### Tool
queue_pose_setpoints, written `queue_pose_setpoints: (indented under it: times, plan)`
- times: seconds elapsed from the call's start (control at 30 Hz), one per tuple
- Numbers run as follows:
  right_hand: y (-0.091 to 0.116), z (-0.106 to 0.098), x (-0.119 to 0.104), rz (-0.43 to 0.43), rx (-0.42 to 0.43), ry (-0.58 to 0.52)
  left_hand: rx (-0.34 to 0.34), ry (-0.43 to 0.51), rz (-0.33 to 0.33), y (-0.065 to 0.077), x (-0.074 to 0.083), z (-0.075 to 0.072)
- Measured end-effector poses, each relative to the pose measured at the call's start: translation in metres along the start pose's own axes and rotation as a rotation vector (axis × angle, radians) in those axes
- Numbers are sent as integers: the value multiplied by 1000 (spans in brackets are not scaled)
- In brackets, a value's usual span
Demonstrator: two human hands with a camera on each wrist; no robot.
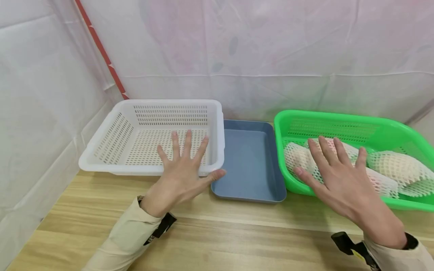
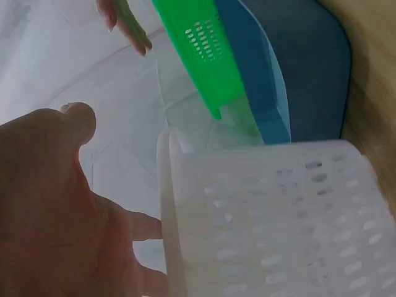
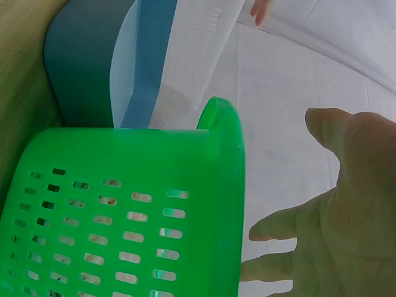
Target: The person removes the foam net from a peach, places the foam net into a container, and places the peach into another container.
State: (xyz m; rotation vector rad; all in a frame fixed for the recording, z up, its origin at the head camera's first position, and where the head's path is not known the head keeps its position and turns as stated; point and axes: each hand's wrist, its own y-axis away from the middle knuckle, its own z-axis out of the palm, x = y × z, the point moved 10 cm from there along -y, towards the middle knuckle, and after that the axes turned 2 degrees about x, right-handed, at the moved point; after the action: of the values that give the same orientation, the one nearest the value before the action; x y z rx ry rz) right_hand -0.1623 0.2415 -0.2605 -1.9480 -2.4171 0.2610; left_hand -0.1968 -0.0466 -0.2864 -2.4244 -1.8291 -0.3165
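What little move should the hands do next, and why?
Perhaps the right hand should lower toward a pale, rounded, white-netted bundle inside the green rectangular plastic basket. That hand's fingers are spread above the basket's rim and hold nothing, while the left hand is by the white rectangular plastic basket instead.

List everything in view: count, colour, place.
White basket: 1, white, left on the table
Tray: 1, blue-grey, between the baskets
Green basket: 1, green, right on the table
Netted items: several, whitish, inside green basket
Table: 1, light brown, underneath
Sheeting: count unclear, pale, behind and left
Red strip: 1, red, back left
Wrist devices: 2, black, one per wrist
Sleeves: 2, beige, one per arm
Left grip: 1, bare, over white basket's front rim
Right grip: 1, bare, over green basket
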Motion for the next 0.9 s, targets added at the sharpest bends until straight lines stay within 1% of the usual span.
queue_pose_setpoints:
  times: [0.03, 0.1, 0.2, 0.27, 0.33, 0.4, 0.5, 0.6, 0.67, 0.8, 0.9]
  plan:
    - [1, 0, 1, -1, -5, -13, 8, -9, 22, -1, 6, 1]
    - [3, -1, 6, 3, -18, -42, 51, -2, 88, -2, 24, 2]
    - [5, -5, 17, 28, -36, -81, 148, 47, 225, -2, 59, 1]
    - [6, -6, 27, 52, -61, -77, 209, 87, 301, -1, 81, -3]
    - [6, -6, 38, 75, -85, -55, 249, 103, 352, -1, 98, -5]
    - [6, -4, 48, 91, -118, -29, 258, 99, 374, -2, 111, -5]
    - [8, -4, 62, 111, -138, 0, 238, 82, 390, -7, 126, -1]
    - [9, -2, 71, 116, -154, 43, 221, 40, 392, -13, 136, 3]
    - [10, -1, 74, 107, -162, 93, 219, 11, 392, -17, 141, 7]
    - [12, 1, 77, 86, -169, 170, 273, -42, 406, -22, 151, 11]
    - [14, 3, 84, 107, -176, 167, 276, -49, 400, -26, 157, 16]
